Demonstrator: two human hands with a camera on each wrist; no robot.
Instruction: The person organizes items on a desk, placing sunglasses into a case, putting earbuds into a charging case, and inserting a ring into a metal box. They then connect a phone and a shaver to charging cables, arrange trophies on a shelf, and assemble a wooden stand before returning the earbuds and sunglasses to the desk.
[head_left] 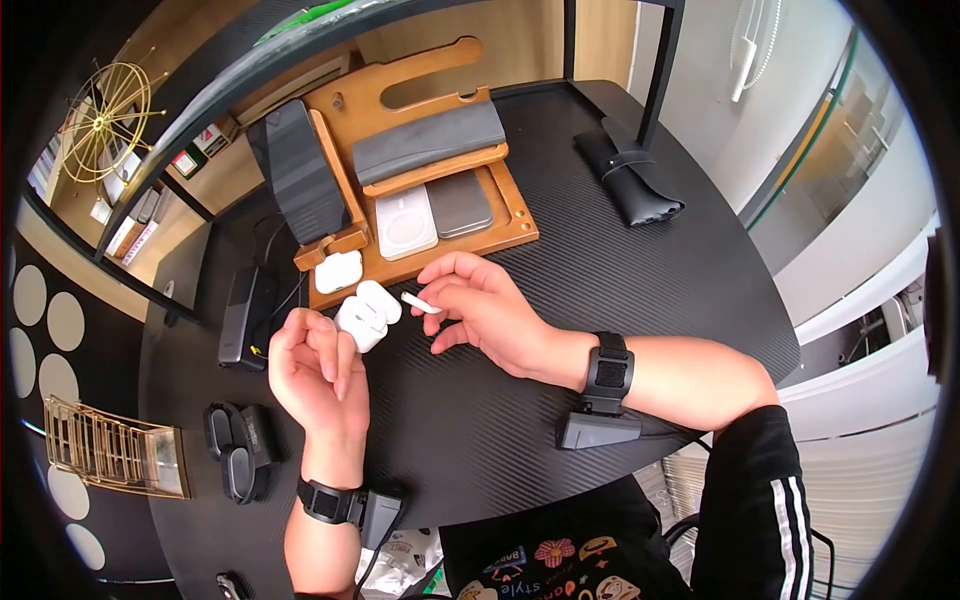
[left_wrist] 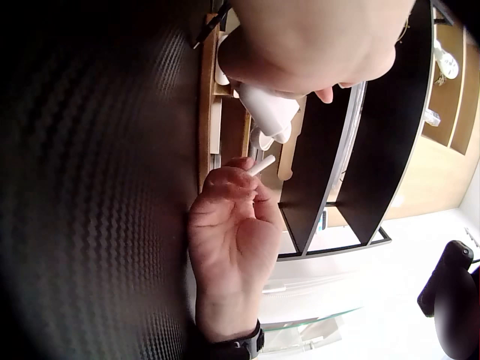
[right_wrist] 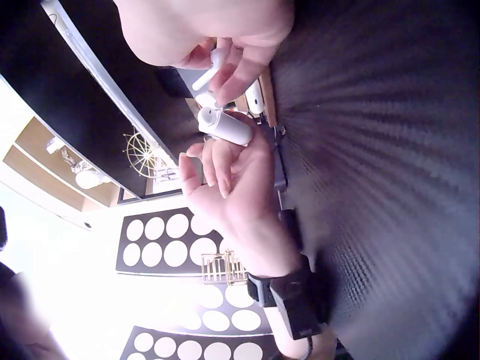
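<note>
My left hand (head_left: 322, 370) holds a white earbud case (head_left: 362, 322) by its side, the case's lid flipped up. Between the thumb and fingers of my right hand (head_left: 492, 318) is a white earbud (head_left: 420, 303), its stem pointing toward the case. The earbud (right_wrist: 210, 73) is a short distance from the case (right_wrist: 229, 127) in the right wrist view. In the left wrist view, the left hand (left_wrist: 315, 45) covers part of the case (left_wrist: 266, 112), while the right hand (left_wrist: 234, 232) pinches the earbud (left_wrist: 261, 166) beside it.
Behind the hands stands a wooden organizer (head_left: 515, 215) with a grey case (head_left: 430, 142), a white charging pad (head_left: 405, 225) and another white case (head_left: 338, 271). A black pouch (head_left: 628, 175) lies right. A dark power bank (head_left: 240, 320) and black device (head_left: 238, 455) lie left.
</note>
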